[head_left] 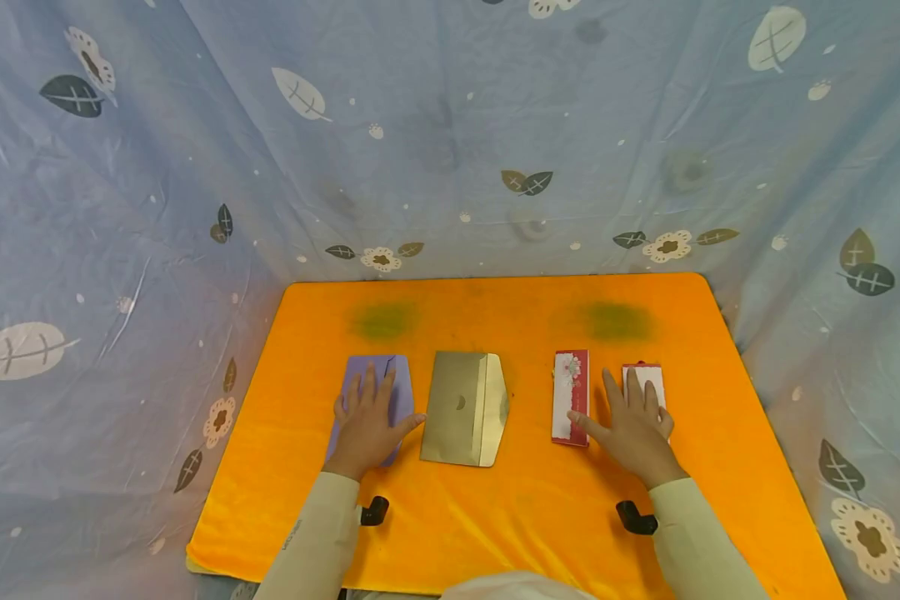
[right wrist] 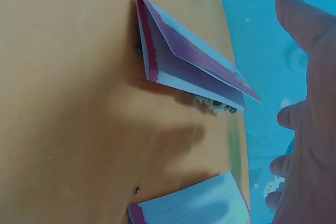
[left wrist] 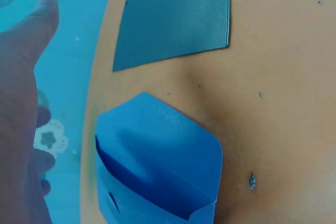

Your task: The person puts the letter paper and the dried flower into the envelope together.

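A purple envelope (head_left: 402,398) lies under my left hand (head_left: 367,427), whose fingers are spread above it; the left wrist view shows the envelope (left wrist: 157,140) with its flap opened out. To its right lies a gold envelope (head_left: 450,417), its flap unfolded toward the right. My right hand (head_left: 636,429) hovers with spread fingers over a small white card with red edges (head_left: 654,375), partly hidden by the fingers. Left of that, near the thumb, lies a longer red and white folded card (head_left: 568,387); in the right wrist view this card (right wrist: 199,51) gapes slightly open. Neither hand holds anything.
An orange cloth (head_left: 487,317) covers the table, with two dark greenish patches near its far edge. Blue patterned curtains (head_left: 435,150) enclose the far side and both flanks. Black wrist mounts (head_left: 375,511) stick out inward from both sleeves.
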The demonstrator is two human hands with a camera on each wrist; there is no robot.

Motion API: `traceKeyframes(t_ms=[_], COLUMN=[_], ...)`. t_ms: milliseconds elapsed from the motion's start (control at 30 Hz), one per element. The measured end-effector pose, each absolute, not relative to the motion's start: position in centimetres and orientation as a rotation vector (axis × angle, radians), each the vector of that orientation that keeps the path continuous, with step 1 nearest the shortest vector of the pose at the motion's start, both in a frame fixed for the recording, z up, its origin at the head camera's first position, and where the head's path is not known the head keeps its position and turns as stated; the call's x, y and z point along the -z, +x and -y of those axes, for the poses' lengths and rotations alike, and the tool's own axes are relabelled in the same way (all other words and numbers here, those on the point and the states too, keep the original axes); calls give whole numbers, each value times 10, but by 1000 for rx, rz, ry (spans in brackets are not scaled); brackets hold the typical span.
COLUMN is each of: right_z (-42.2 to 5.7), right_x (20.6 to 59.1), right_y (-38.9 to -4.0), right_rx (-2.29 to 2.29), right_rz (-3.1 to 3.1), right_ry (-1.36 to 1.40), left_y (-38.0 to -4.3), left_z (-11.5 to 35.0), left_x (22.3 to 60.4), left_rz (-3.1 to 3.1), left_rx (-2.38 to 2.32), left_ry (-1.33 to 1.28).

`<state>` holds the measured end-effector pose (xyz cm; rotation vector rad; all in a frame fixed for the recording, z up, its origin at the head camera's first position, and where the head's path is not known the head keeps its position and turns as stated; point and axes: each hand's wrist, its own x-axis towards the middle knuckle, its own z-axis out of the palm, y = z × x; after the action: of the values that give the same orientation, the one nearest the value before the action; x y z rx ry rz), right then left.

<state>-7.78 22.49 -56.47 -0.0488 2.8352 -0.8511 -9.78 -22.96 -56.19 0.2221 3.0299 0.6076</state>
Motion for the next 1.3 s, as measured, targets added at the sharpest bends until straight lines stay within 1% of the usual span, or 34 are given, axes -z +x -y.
traceKeyframes(t_ms=[400,600,867,967,1100,1300], right_z=[-224,-223,-224,-223,-222,-220], right_x=[567,567,571,573,578,582], right_y=[-76,-76,-76,-74,-72,-73], right_rx=[942,1033,1350,1449,1582,1751], right_rz=[-2829,-2792,-2590,-2545,-2463,-2316], right_ry=[-86,-106,-100,-43,97,334], left_y=[-95,-94,-97,-99,-98,-94], left_z=[238,249,264,268,275,277], left_x=[571,584,608,616,628,638], left_rz=[-3003,-3016,-2974,-2985,-2999,-3070], left_rx=[-641,-716,-997,-1068,-1157,-1259], left_ry=[147,114,-88,-192,-304,-347])
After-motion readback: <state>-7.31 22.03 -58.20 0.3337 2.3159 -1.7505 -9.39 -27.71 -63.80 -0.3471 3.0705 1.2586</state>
